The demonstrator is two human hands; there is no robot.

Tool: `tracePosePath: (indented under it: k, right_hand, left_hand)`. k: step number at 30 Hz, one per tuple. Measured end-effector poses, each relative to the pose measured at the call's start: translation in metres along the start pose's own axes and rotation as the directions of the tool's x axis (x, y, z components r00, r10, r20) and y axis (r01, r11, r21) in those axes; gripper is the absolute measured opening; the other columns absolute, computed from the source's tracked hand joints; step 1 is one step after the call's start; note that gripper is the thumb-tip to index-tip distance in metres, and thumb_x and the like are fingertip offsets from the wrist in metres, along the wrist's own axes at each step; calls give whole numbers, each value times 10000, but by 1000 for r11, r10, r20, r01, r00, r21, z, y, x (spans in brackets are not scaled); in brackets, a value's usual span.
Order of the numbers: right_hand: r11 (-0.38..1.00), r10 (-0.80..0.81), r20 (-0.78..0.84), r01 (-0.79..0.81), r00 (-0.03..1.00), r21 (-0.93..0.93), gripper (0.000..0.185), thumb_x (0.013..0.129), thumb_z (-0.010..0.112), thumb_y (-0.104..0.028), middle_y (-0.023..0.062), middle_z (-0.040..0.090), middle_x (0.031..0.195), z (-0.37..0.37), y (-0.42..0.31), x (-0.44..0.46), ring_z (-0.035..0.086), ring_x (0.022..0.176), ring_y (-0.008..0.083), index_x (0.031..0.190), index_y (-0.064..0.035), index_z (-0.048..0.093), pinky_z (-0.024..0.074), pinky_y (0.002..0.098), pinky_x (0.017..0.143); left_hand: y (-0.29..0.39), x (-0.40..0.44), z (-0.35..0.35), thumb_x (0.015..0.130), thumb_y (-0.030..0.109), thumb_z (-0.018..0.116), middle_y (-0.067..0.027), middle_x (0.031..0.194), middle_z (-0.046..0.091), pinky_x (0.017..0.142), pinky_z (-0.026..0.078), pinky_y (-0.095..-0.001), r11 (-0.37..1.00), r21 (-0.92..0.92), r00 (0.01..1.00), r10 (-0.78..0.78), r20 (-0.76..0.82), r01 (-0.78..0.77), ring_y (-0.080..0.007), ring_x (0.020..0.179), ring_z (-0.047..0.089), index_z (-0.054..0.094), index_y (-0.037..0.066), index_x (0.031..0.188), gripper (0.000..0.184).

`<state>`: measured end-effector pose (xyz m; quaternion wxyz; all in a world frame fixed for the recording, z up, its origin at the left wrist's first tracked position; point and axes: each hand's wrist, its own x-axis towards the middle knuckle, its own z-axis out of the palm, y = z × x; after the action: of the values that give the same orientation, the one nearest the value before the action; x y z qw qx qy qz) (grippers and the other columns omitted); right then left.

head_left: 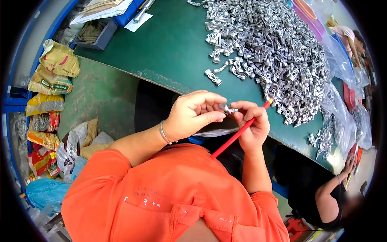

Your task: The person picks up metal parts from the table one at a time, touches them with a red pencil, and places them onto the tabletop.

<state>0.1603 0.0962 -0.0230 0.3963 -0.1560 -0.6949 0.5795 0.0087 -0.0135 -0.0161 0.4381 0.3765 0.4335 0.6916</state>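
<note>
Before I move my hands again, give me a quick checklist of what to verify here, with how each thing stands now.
1. Small metal piece between the fingers of the left hand and right hand: ok.
2. Red stick held in the right hand: ok.
3. Metal parts all in one pile: not ok, a small cluster lies apart on the table.
4. Co-worker's hand away from yours: ok.
5. Piece free of flaws: cannot tell, too small to judge.
</note>
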Motion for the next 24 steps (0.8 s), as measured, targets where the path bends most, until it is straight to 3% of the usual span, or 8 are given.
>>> tracePosePath:
  k: [1,6,12,13,15,17,22,24]
  right_hand:
    - [989,-112,14,113,994,-91,248,796,636,111,192,631,975,0,3,0,623,842,173,795,-27,430,527,270,742]
    - [980,-194,-70,189,979,-62,283,749,662,141,209,622,976,5,-2,-1,631,843,195,785,-31,440,543,266,709]
    - [929,-222,107,243,969,-280,304,697,711,116,188,644,956,-3,1,0,603,743,208,766,-34,456,516,284,632]
    - [917,-228,85,243,970,-317,306,691,714,115,184,647,953,-2,2,0,595,724,210,760,-34,456,508,285,620]
    - [910,-219,80,233,972,-342,299,699,706,121,182,647,953,0,3,0,599,731,200,757,-32,455,508,277,631]
    - [927,-183,21,179,983,-328,282,719,693,122,170,646,954,2,6,0,594,730,190,758,-27,457,506,274,636]
    - [953,-95,-81,67,992,-296,232,766,657,115,152,640,948,5,8,4,603,753,171,776,-16,466,506,270,640]
    - [953,-82,-108,46,991,-299,212,785,646,104,150,638,946,6,8,8,606,763,161,791,-12,468,506,268,643]
  left_hand:
    - [-1,1,0,804,-101,638,-116,964,598,739,545,-268,993,67,995,98,27,-100,-165,832,637,574,-67,1108,312]
    - [-3,-6,-4,778,-110,660,-112,969,593,726,539,-256,989,113,995,92,36,-95,-155,832,633,611,-57,1037,269]
    - [10,4,-17,738,57,753,-94,946,574,501,445,-232,767,598,972,205,115,-232,-105,610,542,631,6,958,258]
    - [12,12,-23,742,37,718,-105,960,566,607,480,-287,646,704,951,273,148,-295,-198,694,578,622,11,966,245]
    - [10,35,-33,734,10,697,-115,987,568,721,478,-310,357,847,874,432,224,-393,-233,822,582,619,4,1024,300]
    - [7,47,-34,748,37,671,-124,1031,552,828,448,-364,291,918,910,388,144,-270,-299,938,547,596,13,1043,306]
    - [3,49,-34,731,66,705,-92,867,589,703,473,-350,330,908,940,302,157,-258,-269,752,579,602,27,854,165]
    - [3,44,-28,722,-11,713,-91,855,605,610,483,-285,529,813,952,291,95,-243,-181,664,587,610,5,833,152]
